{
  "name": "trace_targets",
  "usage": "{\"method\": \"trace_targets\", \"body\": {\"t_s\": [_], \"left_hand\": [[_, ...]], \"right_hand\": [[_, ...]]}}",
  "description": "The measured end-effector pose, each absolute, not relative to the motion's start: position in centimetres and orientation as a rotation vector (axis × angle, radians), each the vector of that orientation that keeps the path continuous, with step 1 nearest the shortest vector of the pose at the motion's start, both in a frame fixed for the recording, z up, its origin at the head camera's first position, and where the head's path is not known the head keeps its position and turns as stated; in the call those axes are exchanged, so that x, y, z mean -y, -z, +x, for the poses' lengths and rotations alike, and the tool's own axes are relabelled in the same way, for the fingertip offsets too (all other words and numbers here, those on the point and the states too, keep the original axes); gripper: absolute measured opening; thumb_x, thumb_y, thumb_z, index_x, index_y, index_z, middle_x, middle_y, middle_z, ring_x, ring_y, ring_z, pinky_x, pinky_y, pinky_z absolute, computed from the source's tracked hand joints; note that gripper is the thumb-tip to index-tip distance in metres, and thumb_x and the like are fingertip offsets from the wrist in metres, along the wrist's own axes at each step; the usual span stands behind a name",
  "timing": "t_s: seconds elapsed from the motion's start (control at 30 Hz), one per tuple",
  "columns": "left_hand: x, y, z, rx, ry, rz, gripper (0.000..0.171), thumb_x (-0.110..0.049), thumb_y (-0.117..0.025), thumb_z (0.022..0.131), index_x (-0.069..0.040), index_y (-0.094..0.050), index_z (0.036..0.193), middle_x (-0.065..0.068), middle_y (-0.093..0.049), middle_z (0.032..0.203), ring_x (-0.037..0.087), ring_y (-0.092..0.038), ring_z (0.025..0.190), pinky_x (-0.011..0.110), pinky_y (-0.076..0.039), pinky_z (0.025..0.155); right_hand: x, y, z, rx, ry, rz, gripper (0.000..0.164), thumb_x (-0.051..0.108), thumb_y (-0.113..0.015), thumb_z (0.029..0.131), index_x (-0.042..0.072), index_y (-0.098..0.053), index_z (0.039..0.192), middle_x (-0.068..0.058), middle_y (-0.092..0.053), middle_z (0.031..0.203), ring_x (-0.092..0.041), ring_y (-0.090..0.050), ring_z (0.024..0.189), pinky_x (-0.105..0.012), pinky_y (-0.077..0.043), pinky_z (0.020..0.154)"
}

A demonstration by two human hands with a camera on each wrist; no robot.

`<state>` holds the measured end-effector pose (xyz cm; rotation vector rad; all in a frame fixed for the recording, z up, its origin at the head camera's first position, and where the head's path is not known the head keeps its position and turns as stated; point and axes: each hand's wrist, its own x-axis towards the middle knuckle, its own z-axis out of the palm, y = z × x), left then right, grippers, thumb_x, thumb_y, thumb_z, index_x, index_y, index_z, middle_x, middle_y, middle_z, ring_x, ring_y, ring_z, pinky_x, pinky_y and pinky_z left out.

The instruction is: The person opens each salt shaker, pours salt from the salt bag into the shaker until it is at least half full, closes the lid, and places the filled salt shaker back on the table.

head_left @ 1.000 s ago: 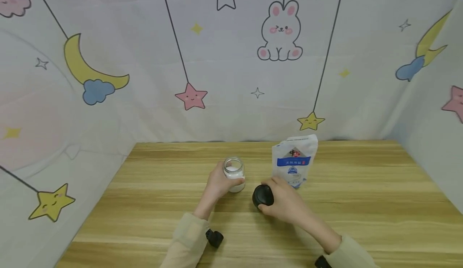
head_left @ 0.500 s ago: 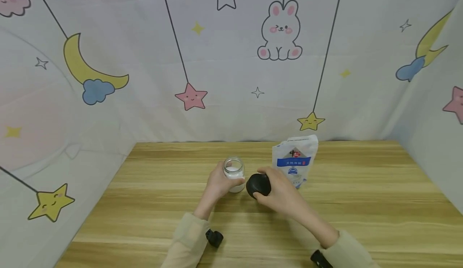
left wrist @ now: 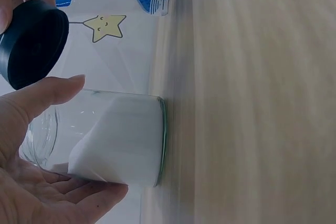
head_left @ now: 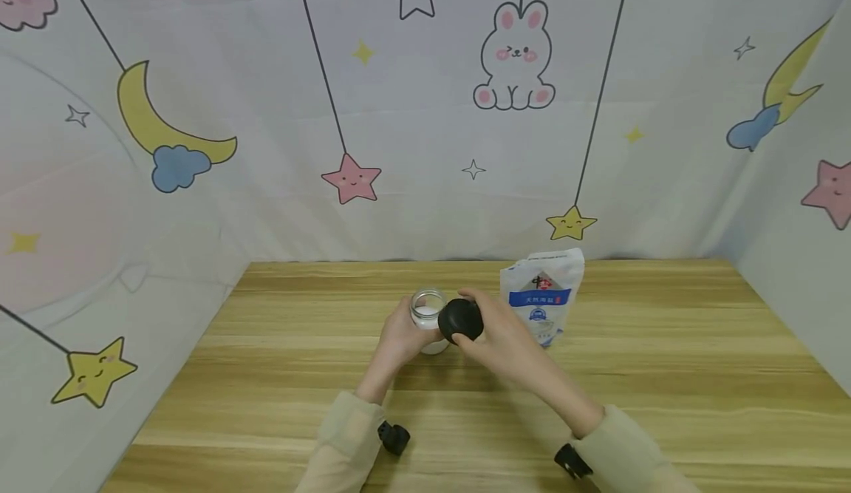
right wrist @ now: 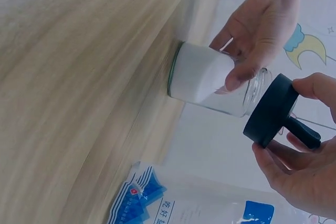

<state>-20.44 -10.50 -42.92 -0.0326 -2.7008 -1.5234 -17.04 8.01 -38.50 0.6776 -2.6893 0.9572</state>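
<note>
My left hand holds a clear glass jar around its upper part. The jar stands upright on the table, partly filled with white powder or fine grains that lie in a slope. Between the thumb and fingers of my right hand is a round black lid, tilted, with a small stem on its top. In the left wrist view its hollow underside faces the jar. The lid is just right of the jar's open mouth; in the right wrist view its edge overlaps the mouth, and I cannot tell whether they touch.
A white pouch with a blue band and printed characters stands upright behind my right hand. The wooden table reaches back to a patterned cloth. Black wrist cameras sit at both sleeves.
My right hand has raised the black lid and carried it left and away from me, to the jar's mouth. The left hand and jar have stayed in place.
</note>
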Motion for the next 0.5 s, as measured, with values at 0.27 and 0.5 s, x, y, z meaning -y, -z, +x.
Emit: {"method": "trace_targets", "body": {"t_s": [0.27,0.5], "left_hand": [[10.46,42.82,-20.41,2.706,1.513,-0.042,0.075,-0.023,-0.082,0.072,0.004,-0.046,0.132,0.023,-0.06,0.126,0.037,-0.06,0.112,0.049,-0.052,0.092],[10.52,42.75,-20.36,2.714,1.516,-0.045,0.076,-0.023,-0.082,0.073,0.003,-0.045,0.134,0.023,-0.058,0.129,0.038,-0.059,0.114,0.05,-0.051,0.093]], "right_hand": [[-7.55,38.33,-17.63,2.667,-1.0,0.691,0.065,0.023,-0.076,0.081,0.005,-0.047,0.137,-0.014,-0.058,0.129,-0.03,-0.054,0.119,-0.045,-0.051,0.095],[-7.35,38.25,-18.08,2.656,-1.001,0.708,0.065,0.023,-0.076,0.081,0.006,-0.047,0.136,-0.013,-0.057,0.13,-0.029,-0.052,0.119,-0.044,-0.051,0.095]]}}
